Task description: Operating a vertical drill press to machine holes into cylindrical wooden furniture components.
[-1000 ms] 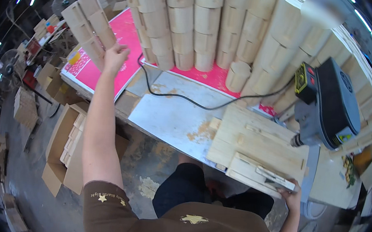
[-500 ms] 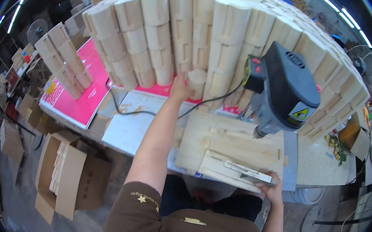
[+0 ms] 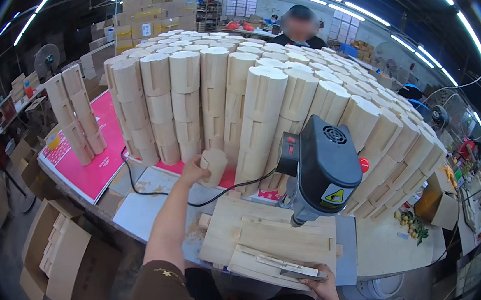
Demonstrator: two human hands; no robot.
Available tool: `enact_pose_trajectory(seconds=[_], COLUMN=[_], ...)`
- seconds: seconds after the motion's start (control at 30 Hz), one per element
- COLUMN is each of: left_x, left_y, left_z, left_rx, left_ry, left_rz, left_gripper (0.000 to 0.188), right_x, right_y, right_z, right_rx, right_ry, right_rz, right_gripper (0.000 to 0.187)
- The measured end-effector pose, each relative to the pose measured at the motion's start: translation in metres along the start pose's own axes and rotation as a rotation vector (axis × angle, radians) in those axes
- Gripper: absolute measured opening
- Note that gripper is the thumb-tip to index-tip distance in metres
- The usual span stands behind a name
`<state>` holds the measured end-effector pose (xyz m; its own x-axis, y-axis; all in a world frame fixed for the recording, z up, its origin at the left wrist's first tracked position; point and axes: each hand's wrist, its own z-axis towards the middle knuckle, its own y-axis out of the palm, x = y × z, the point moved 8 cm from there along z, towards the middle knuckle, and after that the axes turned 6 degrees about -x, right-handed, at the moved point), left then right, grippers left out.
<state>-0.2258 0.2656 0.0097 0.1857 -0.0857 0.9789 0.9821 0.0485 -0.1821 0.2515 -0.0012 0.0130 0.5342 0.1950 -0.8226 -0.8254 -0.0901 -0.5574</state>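
A short wooden block, rounded with notched sides, is at the front of the stacks. My left hand is closed around its left side. On the workbench, a wooden board jig has a smaller slanted board at its near edge. My right hand is closed at the right end of that edge, on a narrow flat strip with a grey metallic end. Its fingertips are partly hidden. Above the jig stands a dark grey bench drill, its chuck pointing down at the board.
Tall columns of wooden blocks fill the bench behind. A black cable crosses in front of my left hand. An open carton with wooden pieces is on the floor at left. Another person is beyond the stacks.
My head view has tilted up, showing more of the room. My left hand has closed on the short block, which now leans slightly. My right hand keeps its place at the jig.
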Motion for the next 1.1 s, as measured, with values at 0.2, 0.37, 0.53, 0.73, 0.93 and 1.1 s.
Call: enact_pose_trajectory(seconds=[0.2, 0.37, 0.53, 0.73, 0.93, 1.1], left_x=[0.051, 0.067, 0.114, 0.099, 0.096, 0.091], left_y=[-0.043, -0.012, 0.075, 0.136, 0.149, 0.148], left_z=[-0.116, -0.18, -0.208, -0.208, -0.202, -0.203], left_rx=[0.014, -0.097, -0.449, -0.591, -0.68, -0.668], left_ry=[-0.125, -0.11, -0.079, -0.225, -0.269, -0.284], left_rz=[-0.332, -0.388, -0.015, -0.017, -0.012, -0.006], left_gripper=[0.052, 0.042, 0.035, 0.04, 0.04, 0.04], right_x=[0.001, 0.007, 0.008, 0.012, 0.018, 0.02], right_y=[-0.004, -0.001, -0.002, -0.006, -0.011, -0.009], right_z=[0.003, 0.017, 0.045, 0.055, 0.053, 0.053], right_rx=[0.057, -0.04, -0.144, -0.261, -0.285, -0.299], right_ry=[0.12, 0.17, 0.209, 0.125, 0.137, 0.145], right_rz=[0.184, 0.197, 0.18, 0.34, 0.403, 0.422], right_gripper=[0.033, 0.038, 0.038, 0.034, 0.04, 0.039])
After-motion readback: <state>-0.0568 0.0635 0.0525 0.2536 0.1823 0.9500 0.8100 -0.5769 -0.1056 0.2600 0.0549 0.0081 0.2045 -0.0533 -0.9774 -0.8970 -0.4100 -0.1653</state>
